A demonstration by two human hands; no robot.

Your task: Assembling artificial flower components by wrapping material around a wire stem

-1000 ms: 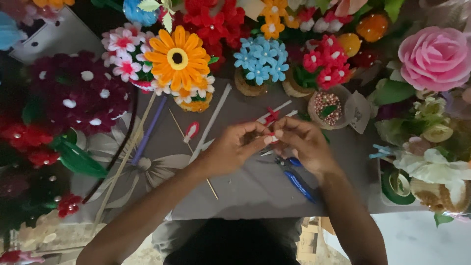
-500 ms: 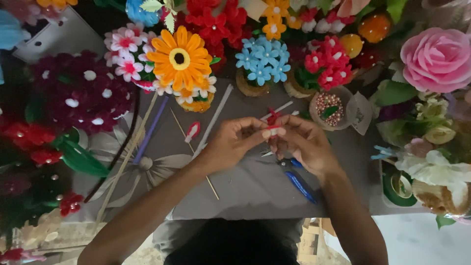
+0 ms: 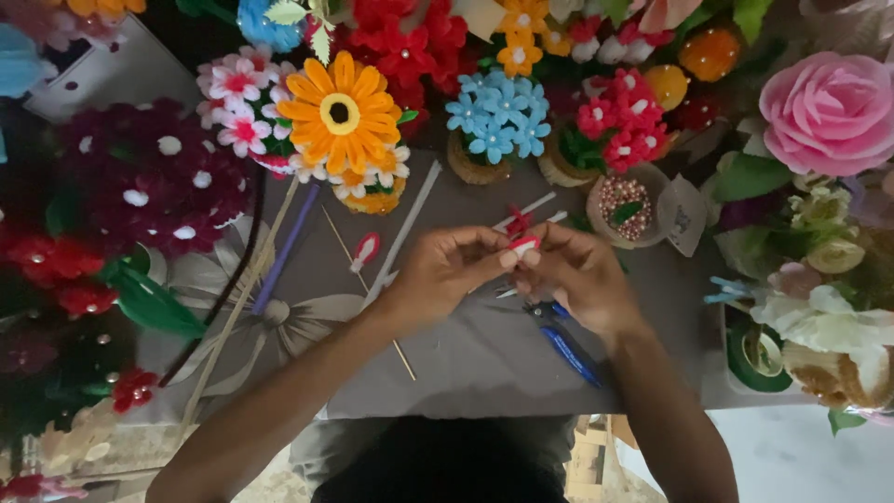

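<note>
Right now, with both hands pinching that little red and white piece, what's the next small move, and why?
Probably keep the left hand steady while the right hand works the small red and white piece. Both sets of fingertips meet on it above the grey table, so letting go would likely drop it.

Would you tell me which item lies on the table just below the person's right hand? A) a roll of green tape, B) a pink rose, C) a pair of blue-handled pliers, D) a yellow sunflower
C: the blue-handled pliers lie on the grey table directly under the right hand, while the left hand meets it over a small red and white piece.
</note>
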